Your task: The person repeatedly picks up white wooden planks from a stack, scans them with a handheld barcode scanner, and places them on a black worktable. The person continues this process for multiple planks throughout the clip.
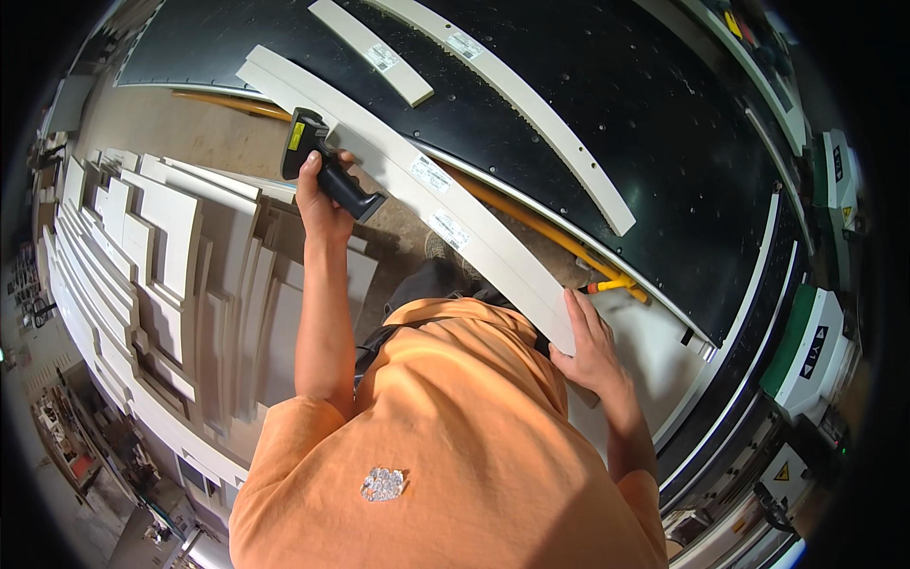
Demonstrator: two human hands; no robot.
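shirt: orange shirt (pixel 455 446) fills lower centre, closest to lens; small silvery patch (pixel 383 485) on it.
right fingers: together and flat, laid on the near end of a long white board (pixel 417 180); thumb side hidden, so can't tell if they wrap the edge.
right hand: right hand (pixel 590 346) sits at lower-right end of that board, just beside the machine bed edge.
left fingers: clamped round the grip of a black handheld scanner (pixel 324 161), yellow label near its head.
left hand: left hand (pixel 322 204) raised, forearm running up from the shirt; scanner head touching or just short of the board's side, can't tell which.
board: runs diag. from upper left to lower right, half over the bed edge; two small white stickers (pixel 431 174) on its face near the scanner.
bed: black machine bed (pixel 607 104) w/ small holes, two more white strips (pixel 372 49) lying on it, each w/ a sticker.
hose: yellow hose (pixel 540 228) along the bed rim, under the board.
left side: stack of white panels (pixel 161 266) on edge and flat, well apart from the bed.
right rim: white-and-green machine housings (pixel 806 351) w/ warning triangles.
floor: dusty concrete floor (pixel 180 133) between stack and bed.
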